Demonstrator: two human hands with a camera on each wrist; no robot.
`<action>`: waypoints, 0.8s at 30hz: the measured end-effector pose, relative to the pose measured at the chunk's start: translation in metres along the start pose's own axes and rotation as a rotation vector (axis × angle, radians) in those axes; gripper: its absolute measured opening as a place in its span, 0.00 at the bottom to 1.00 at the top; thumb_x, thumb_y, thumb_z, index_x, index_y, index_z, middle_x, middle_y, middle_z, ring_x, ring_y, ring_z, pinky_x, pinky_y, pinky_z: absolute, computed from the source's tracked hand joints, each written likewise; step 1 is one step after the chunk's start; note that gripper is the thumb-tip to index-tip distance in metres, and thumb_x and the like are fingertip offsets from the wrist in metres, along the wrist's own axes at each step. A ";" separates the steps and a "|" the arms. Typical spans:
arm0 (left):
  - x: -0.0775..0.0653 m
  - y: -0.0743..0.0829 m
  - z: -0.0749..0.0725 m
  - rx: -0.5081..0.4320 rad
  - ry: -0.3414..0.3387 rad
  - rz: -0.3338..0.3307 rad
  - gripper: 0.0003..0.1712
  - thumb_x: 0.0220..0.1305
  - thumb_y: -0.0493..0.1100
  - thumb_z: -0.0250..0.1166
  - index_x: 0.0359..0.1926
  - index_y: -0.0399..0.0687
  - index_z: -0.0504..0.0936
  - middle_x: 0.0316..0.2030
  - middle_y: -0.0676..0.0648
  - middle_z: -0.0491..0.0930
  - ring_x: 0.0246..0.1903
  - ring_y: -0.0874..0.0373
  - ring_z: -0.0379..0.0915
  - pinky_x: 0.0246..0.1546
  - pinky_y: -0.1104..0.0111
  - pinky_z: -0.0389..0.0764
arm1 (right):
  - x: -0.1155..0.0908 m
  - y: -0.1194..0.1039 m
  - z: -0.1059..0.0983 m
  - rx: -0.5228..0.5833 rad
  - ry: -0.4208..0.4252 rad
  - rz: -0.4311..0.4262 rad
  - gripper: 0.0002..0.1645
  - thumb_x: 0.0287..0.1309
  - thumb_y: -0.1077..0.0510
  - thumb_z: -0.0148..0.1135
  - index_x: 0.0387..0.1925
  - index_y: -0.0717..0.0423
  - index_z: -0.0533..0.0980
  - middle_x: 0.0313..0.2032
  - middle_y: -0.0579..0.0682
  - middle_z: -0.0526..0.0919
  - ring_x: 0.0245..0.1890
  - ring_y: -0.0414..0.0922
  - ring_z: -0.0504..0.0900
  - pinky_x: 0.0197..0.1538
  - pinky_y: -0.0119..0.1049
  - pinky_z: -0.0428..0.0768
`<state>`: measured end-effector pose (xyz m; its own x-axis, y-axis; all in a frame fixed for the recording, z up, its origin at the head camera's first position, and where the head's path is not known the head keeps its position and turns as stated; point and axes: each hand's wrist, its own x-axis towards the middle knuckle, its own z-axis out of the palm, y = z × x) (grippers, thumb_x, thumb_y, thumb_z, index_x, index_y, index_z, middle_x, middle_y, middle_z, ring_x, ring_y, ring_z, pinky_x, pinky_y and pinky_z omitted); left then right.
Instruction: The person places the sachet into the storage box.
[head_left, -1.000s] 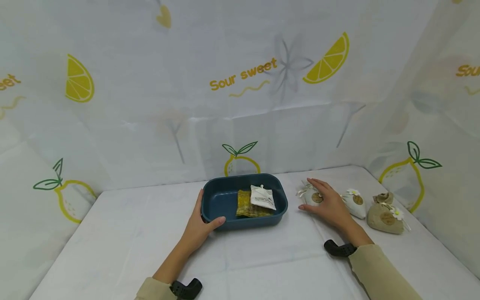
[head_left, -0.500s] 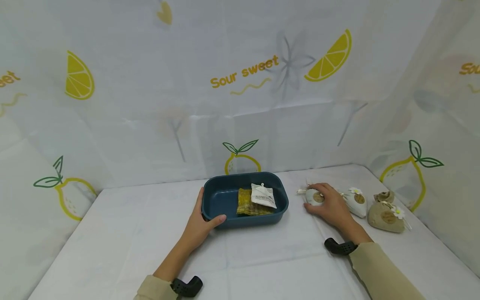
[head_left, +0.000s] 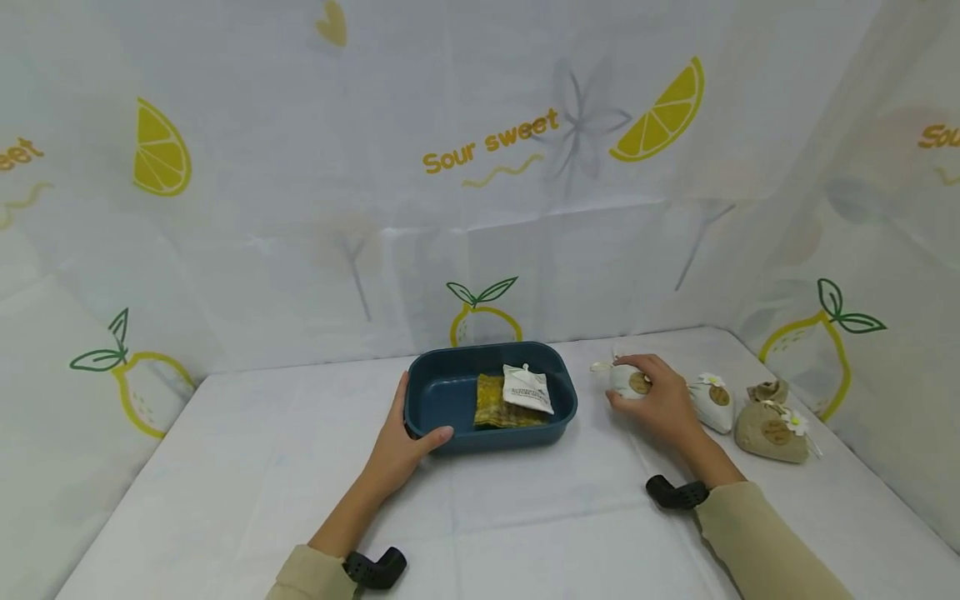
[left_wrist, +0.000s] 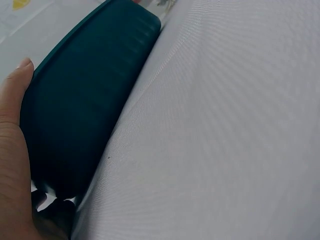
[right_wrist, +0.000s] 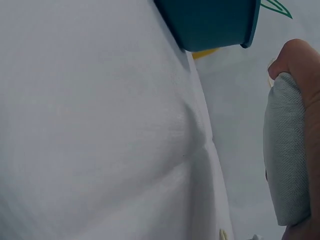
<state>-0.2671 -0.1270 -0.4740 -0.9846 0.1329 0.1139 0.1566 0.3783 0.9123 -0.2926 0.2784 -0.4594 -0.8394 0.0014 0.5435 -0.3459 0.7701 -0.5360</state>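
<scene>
My left hand (head_left: 393,458) holds the left end of a dark blue rectangular tub (head_left: 489,442), thumb at the front rim and fingers along the side. In the left wrist view, the thumb lies on the tub's outer wall (left_wrist: 80,95). A yellow-brown patterned packet (head_left: 491,408) and a small white printed pouch (head_left: 528,390) lie inside, the pouch partly over the packet. To the tub's right, my right hand (head_left: 663,404) pinches a pale drawstring sachet (head_left: 624,382) with a round brown label. The right wrist view shows the sachet's cloth side (right_wrist: 286,155) between thumb and fingers, above the tabletop.
Right of that hand stand another pale sachet (head_left: 712,407) with a white flower and a brown burlap sachet (head_left: 772,433). A white cloth (head_left: 225,475) covers the table. Lemon-printed white sheeting (head_left: 300,208) hangs behind and at both sides.
My right hand has closed from spread fingers onto the pale sachet and raised it slightly. The left hand and the tub keep their places.
</scene>
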 end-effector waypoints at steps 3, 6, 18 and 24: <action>0.000 0.001 -0.001 0.007 0.001 -0.005 0.66 0.58 0.59 0.74 0.82 0.62 0.36 0.82 0.48 0.40 0.81 0.41 0.39 0.74 0.35 0.53 | 0.003 -0.009 0.000 0.014 -0.003 -0.023 0.27 0.45 0.60 0.77 0.51 0.57 0.81 0.51 0.58 0.83 0.54 0.57 0.81 0.54 0.51 0.76; 0.000 0.002 -0.002 0.009 0.001 -0.003 0.66 0.58 0.58 0.74 0.82 0.62 0.36 0.82 0.48 0.40 0.81 0.41 0.39 0.74 0.35 0.53 | 0.006 -0.018 -0.001 0.024 -0.013 -0.045 0.27 0.45 0.61 0.77 0.50 0.56 0.81 0.51 0.57 0.82 0.54 0.56 0.81 0.55 0.54 0.77; 0.002 -0.003 0.001 -0.007 -0.007 0.003 0.66 0.57 0.59 0.74 0.82 0.63 0.36 0.82 0.48 0.41 0.81 0.41 0.40 0.73 0.35 0.55 | 0.014 -0.058 -0.003 0.032 -0.014 -0.195 0.27 0.42 0.61 0.79 0.48 0.53 0.81 0.49 0.52 0.83 0.49 0.49 0.81 0.45 0.43 0.80; 0.000 -0.002 0.000 -0.014 -0.002 -0.001 0.66 0.57 0.59 0.74 0.82 0.64 0.36 0.82 0.48 0.41 0.80 0.41 0.40 0.73 0.35 0.55 | 0.026 -0.081 0.004 0.075 -0.030 -0.230 0.26 0.45 0.60 0.78 0.49 0.53 0.81 0.50 0.52 0.82 0.45 0.47 0.80 0.41 0.44 0.81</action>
<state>-0.2674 -0.1279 -0.4755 -0.9845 0.1345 0.1126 0.1549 0.3655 0.9178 -0.2883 0.2131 -0.4042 -0.7463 -0.1883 0.6385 -0.5589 0.6981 -0.4474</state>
